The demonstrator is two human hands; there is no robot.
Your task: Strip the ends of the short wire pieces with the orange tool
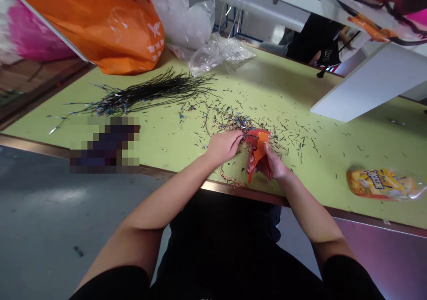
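Note:
An orange-red wire stripper point(263, 143) is in my right hand point(275, 161), whose fingers wrap round its handles. My left hand point(224, 147) is pinched closed beside the tool's jaws. A thin black wire point(207, 123) curves away behind it and seems to be held in its fingertips, with the end at the jaws. Cut scraps of black, blue and copper-coloured wire point(238, 123) lie piled just beyond both hands. To the left rests a large bundle of black wires point(156, 88), several with blue and bare ends.
An orange bag point(133, 33) and clear plastic bags point(216, 55) sit at the back left. A blurred-out dark object point(106, 146) lies by the front edge. A yellow snack packet point(380, 183) is at right, near a white panel point(370, 82). Another person point(313, 42) is beyond the table point(160, 146).

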